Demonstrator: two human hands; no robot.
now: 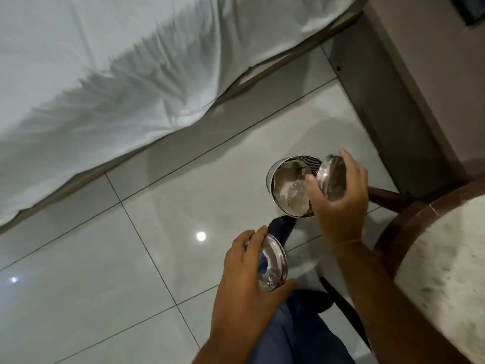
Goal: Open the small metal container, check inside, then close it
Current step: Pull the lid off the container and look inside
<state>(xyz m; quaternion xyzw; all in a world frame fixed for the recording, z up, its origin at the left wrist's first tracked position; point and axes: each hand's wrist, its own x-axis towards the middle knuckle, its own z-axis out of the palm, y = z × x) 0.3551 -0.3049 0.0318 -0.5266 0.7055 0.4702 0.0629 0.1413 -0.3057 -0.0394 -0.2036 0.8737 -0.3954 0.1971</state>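
The small metal container is in two round, shiny halves. My right hand (338,206) grips one half (332,177) by its rim, tilted on edge, its dark inner face turned toward me. My left hand (246,274) holds the other half (273,264) between fingers and thumb, lower and to the left, with blue reflected in its polished face. The halves are apart, roughly a hand's width between them. I cannot tell which is the lid. No contents show in either.
Below my right hand a metal mesh waste bin (291,190) with a pale liner stands on the glossy tiled floor (131,285). A round marble-topped table (446,258) with a wooden rim is at the right. A white-sheeted bed (105,74) fills the upper left.
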